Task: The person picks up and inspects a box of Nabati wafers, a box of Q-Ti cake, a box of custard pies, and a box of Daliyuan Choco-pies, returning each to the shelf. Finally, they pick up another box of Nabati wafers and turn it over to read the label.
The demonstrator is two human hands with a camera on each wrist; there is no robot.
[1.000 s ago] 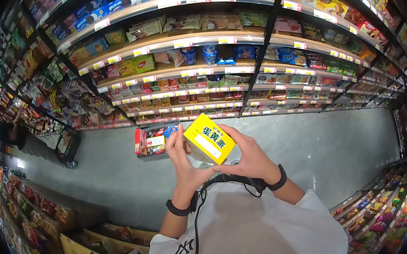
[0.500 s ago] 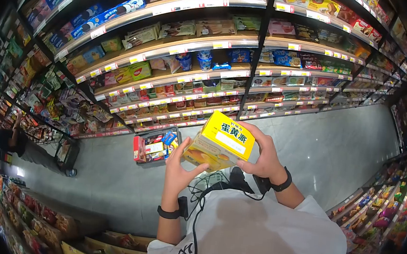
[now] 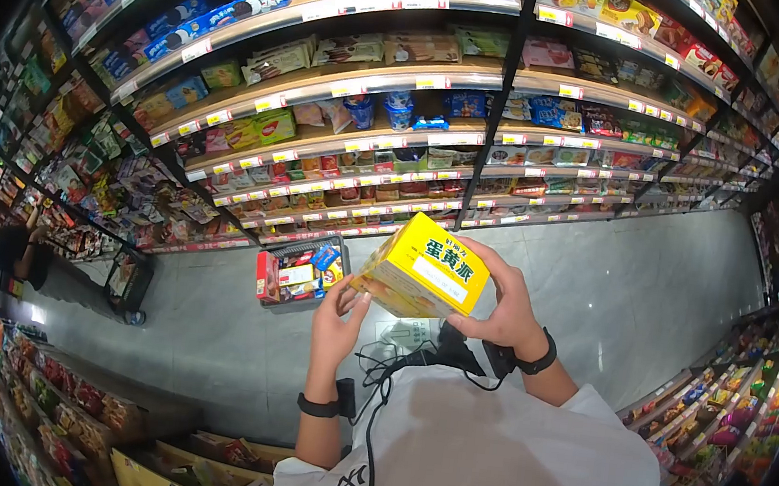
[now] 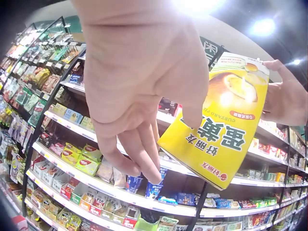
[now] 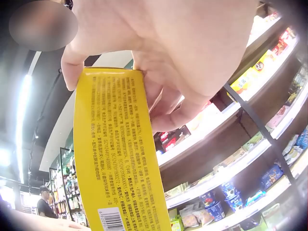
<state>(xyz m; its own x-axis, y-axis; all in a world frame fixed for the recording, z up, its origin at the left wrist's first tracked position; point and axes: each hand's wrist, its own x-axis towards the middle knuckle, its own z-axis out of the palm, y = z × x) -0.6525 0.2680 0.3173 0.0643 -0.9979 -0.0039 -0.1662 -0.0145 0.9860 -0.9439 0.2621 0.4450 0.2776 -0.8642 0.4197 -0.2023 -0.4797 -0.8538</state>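
A yellow box of custard pies point(image 3: 430, 264) is held up in front of the chest, tilted, its lettered end facing the head camera. My right hand point(image 3: 508, 305) grips its right end, thumb on one side and fingers on the other. In the right wrist view a side of the box point(image 5: 118, 154) with small print and a barcode shows. My left hand point(image 3: 335, 327) is at the lower left corner. In the left wrist view its thumb overlaps the picture face of the box point(image 4: 226, 120), while the other fingers hang loosely bent beside the box.
A dark shopping basket point(image 3: 283, 306) with several packs stands on the grey floor point(image 3: 217, 348) ahead to the left. Beyond it rise snack shelves point(image 3: 350, 78). Another person point(image 3: 45, 269) is at the far left. More shelves point(image 3: 733, 403) line the right side.
The box has moved right and turned, so that its side faces the camera more. My left hand has moved down and left, its fingers loosening, and more of the basket shows.
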